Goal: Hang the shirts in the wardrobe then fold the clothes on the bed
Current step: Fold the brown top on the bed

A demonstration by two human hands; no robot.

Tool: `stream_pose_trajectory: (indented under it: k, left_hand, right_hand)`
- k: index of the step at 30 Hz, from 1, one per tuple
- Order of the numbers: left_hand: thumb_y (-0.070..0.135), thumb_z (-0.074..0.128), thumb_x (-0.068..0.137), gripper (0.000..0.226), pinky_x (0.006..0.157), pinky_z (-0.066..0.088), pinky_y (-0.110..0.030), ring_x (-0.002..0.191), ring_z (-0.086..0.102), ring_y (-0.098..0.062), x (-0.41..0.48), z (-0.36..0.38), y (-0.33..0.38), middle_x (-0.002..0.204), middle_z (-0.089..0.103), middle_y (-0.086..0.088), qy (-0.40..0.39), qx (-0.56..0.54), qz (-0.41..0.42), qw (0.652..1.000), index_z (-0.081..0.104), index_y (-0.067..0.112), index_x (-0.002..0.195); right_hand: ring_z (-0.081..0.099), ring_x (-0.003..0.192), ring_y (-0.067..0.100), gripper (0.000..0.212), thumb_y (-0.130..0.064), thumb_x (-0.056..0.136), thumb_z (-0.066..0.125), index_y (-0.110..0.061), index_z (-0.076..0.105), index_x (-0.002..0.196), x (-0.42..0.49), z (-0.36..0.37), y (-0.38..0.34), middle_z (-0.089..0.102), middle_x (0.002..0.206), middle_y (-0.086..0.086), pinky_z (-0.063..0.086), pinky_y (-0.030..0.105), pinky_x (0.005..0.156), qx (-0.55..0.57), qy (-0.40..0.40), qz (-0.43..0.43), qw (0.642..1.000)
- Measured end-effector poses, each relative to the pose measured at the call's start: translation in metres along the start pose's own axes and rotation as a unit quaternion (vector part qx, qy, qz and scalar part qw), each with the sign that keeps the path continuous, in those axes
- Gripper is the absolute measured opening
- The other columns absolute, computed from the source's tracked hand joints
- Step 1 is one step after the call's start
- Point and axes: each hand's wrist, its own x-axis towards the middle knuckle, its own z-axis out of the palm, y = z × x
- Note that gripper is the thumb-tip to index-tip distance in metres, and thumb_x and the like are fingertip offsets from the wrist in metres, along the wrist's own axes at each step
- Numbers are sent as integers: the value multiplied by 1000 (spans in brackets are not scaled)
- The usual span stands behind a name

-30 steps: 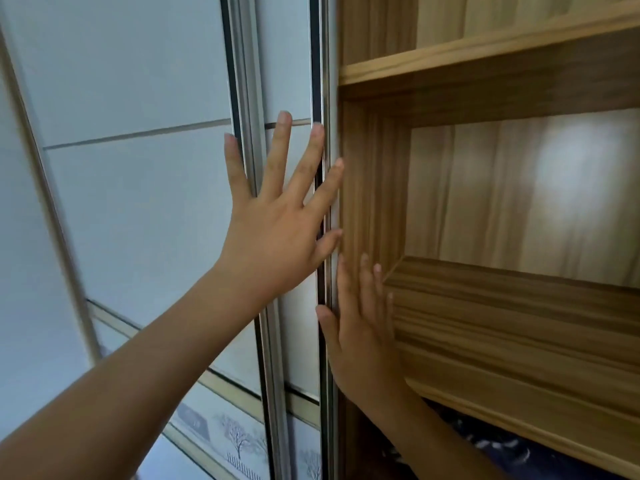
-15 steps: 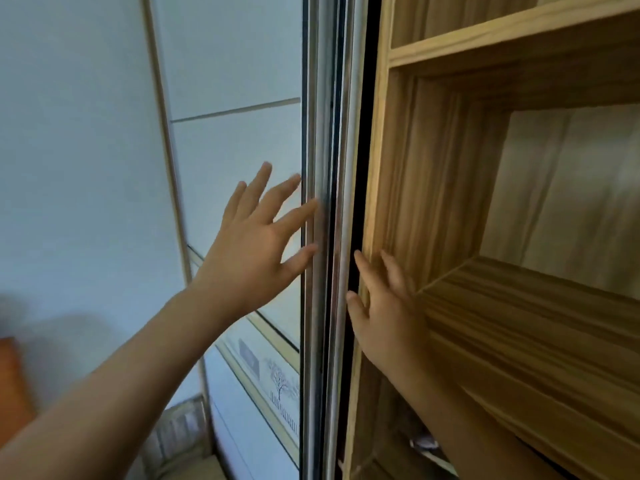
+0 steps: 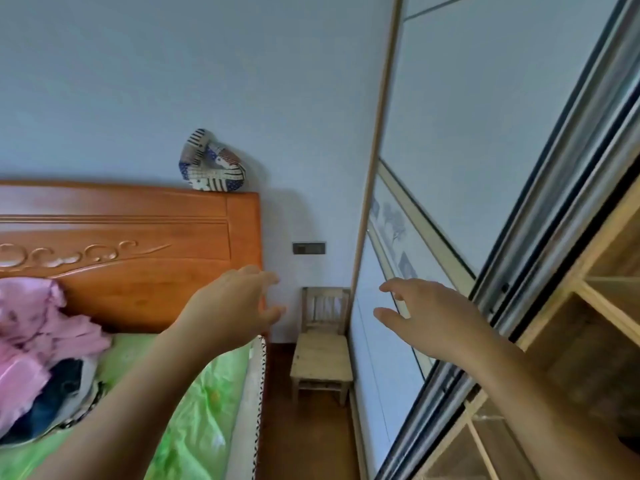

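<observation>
The wardrobe [image 3: 588,341] stands at the right, its sliding door [image 3: 467,168] pushed left so the wooden shelves show. My right hand [image 3: 426,317] hovers in front of the door panel, fingers apart, holding nothing. My left hand [image 3: 232,306] is raised in the air over the bed's right edge, also with spread fingers and nothing in it. A heap of pink and dark clothes [image 3: 38,358] lies at the left on the bed [image 3: 207,410], which has a green sheet. No shirt or hanger is visible.
An orange wooden headboard [image 3: 138,244] backs the bed, with a patchwork cloth item [image 3: 211,164] resting on its top. A small wooden chair [image 3: 323,344] stands in the narrow floor gap between bed and wardrobe. A wall switch plate [image 3: 309,248] sits above it.
My view has swung left from the wardrobe shelves to the bed and wall. Both hands have come off the sliding door's edge and now hang free in the air.
</observation>
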Motion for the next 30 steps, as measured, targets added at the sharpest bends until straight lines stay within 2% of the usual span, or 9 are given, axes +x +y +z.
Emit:
stream_pose_trajectory:
  k: [2, 5, 9, 16, 21, 27, 30]
  left_hand:
    - [62, 52, 93, 59, 104, 46, -42, 133, 47, -19, -27, 9, -32, 142, 52, 5, -12, 4, -62, 998, 44, 35, 145]
    - [63, 51, 93, 59, 100, 48, -40, 126, 52, -18, -68, 21, -78, 137, 54, 6, -23, 7, -147, 989, 45, 33, 144]
    - [60, 53, 94, 58, 98, 50, -41, 122, 55, -17, -122, 33, -128, 139, 51, 7, -34, -19, -254, 966, 45, 32, 145]
    - [57, 53, 95, 59, 98, 50, -40, 121, 56, -22, -213, 67, -180, 143, 50, 3, -69, -35, -404, 911, 44, 31, 146]
    - [57, 54, 94, 58, 88, 54, -41, 117, 57, -24, -271, 94, -174, 139, 50, 3, -71, -56, -513, 854, 43, 35, 146]
    - [55, 55, 95, 55, 87, 56, -40, 116, 57, -20, -325, 126, -112, 140, 48, 5, -52, -68, -635, 768, 43, 34, 144]
    - [53, 57, 95, 57, 92, 53, -38, 121, 54, -22, -344, 143, -77, 139, 49, 3, -44, -84, -685, 722, 43, 33, 146]
  right_hand:
    - [62, 109, 15, 56, -67, 95, 45, -38, 47, 143, 20, 21, -29, 62, 128, -8, 53, 36, 88, -3, -32, -44, 999]
    - [60, 114, 19, 53, -64, 94, 49, -36, 52, 139, 48, 53, -79, 63, 128, -7, 52, 37, 88, 7, -67, -114, 991]
    - [62, 103, 16, 45, -64, 93, 49, -37, 58, 127, 76, 99, -146, 66, 114, -9, 53, 37, 82, -12, -94, -220, 971]
    - [58, 118, 21, 51, -63, 95, 47, -33, 56, 136, 92, 182, -242, 62, 131, -2, 51, 41, 91, -18, -191, -357, 914]
    - [57, 121, 23, 52, -60, 97, 48, -30, 54, 139, 87, 228, -290, 61, 135, 0, 50, 40, 91, -25, -256, -447, 857]
    - [60, 112, 26, 43, -54, 97, 52, -30, 59, 131, 69, 269, -331, 66, 123, 3, 53, 40, 87, -17, -323, -546, 773]
    - [61, 111, 27, 44, -53, 97, 52, -28, 59, 132, 52, 284, -349, 66, 122, 4, 53, 41, 88, -24, -343, -591, 730]
